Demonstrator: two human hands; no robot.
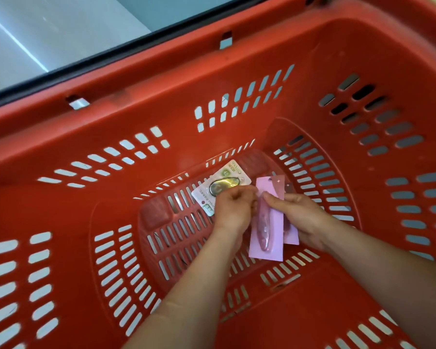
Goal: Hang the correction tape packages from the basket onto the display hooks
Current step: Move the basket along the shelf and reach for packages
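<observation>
I look down into a red plastic basket point(262, 79). On its slotted floor lies a white and green correction tape package point(225, 181) with an oval blister. Beside it are two pink packages: the front pink package point(267, 230), with a long clear blister, overlaps the second pink package point(291, 235) behind it. My left hand point(233, 210) pinches the left edge of the front pink package and partly covers the white one. My right hand point(300, 215) pinches the pink packages from the right, its thumb on the front card. No display hooks are in view.
The basket's tall slotted walls point(43, 273) surround both hands on every side. Beyond the far rim are a dark strip and a pale glossy floor point(48, 28).
</observation>
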